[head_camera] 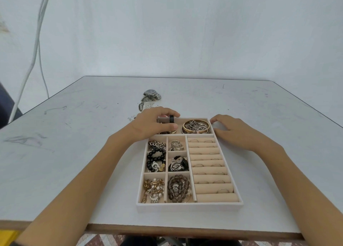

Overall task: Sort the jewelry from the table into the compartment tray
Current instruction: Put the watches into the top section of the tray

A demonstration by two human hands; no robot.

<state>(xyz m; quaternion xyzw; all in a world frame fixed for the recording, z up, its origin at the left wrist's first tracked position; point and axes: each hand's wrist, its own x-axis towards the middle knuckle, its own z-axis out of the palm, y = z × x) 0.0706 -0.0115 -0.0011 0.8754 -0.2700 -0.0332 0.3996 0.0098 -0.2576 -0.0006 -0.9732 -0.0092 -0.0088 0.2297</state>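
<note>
**tray_nerd:** So where's the piece in play right now?

**beadhead:** It's a black band (171, 118), standing on edge over the far-left compartment of the compartment tray (189, 206). The left hand (150, 124) has it pinched at the fingertips, with the rest of the fingers curled down over that compartment. The right hand (231, 130) isn't holding anything. It lies palm down with fingers loosely spread, just beside the tray's right wall, fingertips at the far right corner.

**tray_nerd:** What does the band look like?

**beadhead:** Plain, dark and wide, like a chunky ring. Too small to tell more.

**tray_nerd:** And the tray itself?

**beadhead:** Beige lining, pale rim, sitting near the front edge of the table (74, 153) between the two forearms. Next to the band's compartment, the far-right one holds gold bangles (194, 128) with silvery bits piled inside them. Down the right side run ring rolls (211, 188) with thin rings tucked in. The left columns hold black bead bracelets (156, 157) with a chain, a heap of silver rings (175, 145), smoky bead bracelets (178, 188), and a gold and pearl tangle (154, 189).

**tray_nerd:** Anything still out on the table?

**beadhead:** Yep — a silver watch (151, 93) and some loose chains (145, 104) just past the left hand, beyond the tray's far edge.
</note>
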